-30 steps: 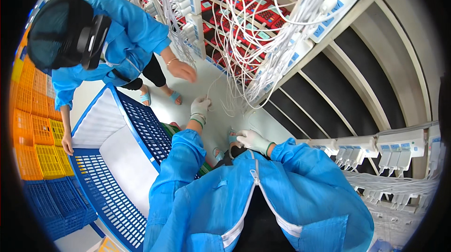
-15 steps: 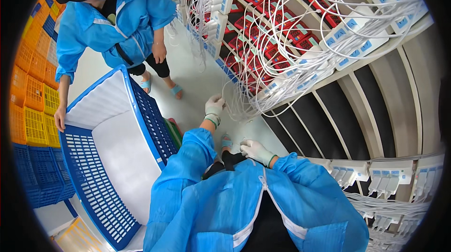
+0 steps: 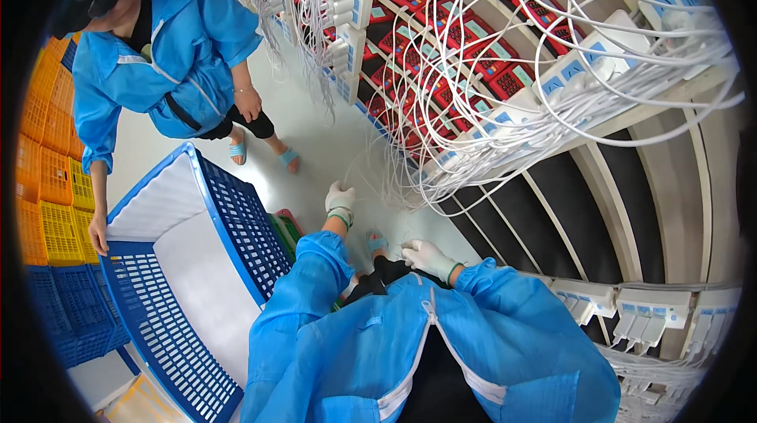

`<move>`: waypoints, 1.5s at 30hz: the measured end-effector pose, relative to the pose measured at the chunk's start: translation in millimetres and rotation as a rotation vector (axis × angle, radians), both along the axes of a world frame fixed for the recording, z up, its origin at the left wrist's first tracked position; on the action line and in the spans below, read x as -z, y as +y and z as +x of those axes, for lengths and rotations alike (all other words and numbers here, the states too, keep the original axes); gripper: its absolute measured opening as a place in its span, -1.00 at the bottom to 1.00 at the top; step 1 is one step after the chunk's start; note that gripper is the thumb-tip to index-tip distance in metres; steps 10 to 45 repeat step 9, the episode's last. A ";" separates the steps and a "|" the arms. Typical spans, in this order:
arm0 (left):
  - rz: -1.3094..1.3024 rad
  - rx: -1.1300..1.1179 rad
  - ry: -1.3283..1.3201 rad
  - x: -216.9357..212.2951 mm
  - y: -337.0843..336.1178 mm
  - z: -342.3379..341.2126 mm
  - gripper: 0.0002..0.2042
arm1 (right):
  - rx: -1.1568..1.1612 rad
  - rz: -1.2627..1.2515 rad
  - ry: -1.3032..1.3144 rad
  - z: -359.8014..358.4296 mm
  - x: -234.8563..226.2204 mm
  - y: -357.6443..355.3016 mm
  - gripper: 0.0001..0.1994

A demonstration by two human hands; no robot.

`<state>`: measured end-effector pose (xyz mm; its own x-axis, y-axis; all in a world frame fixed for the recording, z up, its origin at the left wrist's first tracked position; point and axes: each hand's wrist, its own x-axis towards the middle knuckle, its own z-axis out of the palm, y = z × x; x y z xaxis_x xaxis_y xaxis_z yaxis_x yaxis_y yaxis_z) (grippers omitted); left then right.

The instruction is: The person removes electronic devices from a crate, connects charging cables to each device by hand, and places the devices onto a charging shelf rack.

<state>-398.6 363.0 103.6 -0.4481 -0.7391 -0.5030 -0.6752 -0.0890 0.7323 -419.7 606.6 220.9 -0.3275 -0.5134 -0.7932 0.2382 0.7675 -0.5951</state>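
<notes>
My left hand (image 3: 341, 199), in a white glove, is held out over the floor beside the hanging cables. Its thumb and fingers are slightly apart, and nothing shows in it. Close to my waist, my right hand (image 3: 430, 258), also gloved, is loosely curled with a gap by the thumb; I see nothing in it. White cables (image 3: 489, 151) hang in a tangle from the rack ahead and to the right, next to both hands. Red keypad devices with small screens (image 3: 505, 80) lie in rows on that rack, many with cables reaching to them.
A large blue crate (image 3: 236, 214) with a white lining stands at my left. A co-worker in a blue jacket (image 3: 169, 52) rests one hand on its rim. Orange and yellow crates (image 3: 55, 222) are stacked farther left. White power strips (image 3: 653, 305) line the lower right rack.
The whole view has shifted, so the crate, the co-worker and the rack sit farther left and mostly lower. My left hand has drawn back a little from the cables; my right hand stays near my waist.
</notes>
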 end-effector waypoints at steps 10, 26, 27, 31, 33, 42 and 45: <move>0.918 -0.423 0.481 61.4 -0.3 78.0 -0.53 | 0.165 -0.400 0.440 -37.7 5.3 -91.2 -0.40; 0.918 -0.423 0.481 61.4 -0.3 78.0 -0.53 | 0.165 -0.400 0.440 -37.7 5.3 -91.2 -0.40; 0.918 -0.423 0.481 61.4 -0.3 78.0 -0.53 | 0.165 -0.400 0.440 -37.7 5.3 -91.2 -0.40; 0.918 -0.423 0.481 61.4 -0.3 78.0 -0.53 | 0.165 -0.400 0.440 -37.7 5.3 -91.2 -0.40; 0.918 -0.423 0.481 61.4 -0.3 78.0 -0.53 | 0.165 -0.400 0.440 -37.7 5.3 -91.2 -0.40; 0.918 -0.423 0.481 61.4 -0.3 78.0 -0.53 | 0.165 -0.400 0.440 -37.7 5.3 -91.2 -0.40; 0.918 -0.423 0.481 61.4 -0.3 78.0 -0.53 | 0.165 -0.400 0.440 -37.7 5.3 -91.2 -0.40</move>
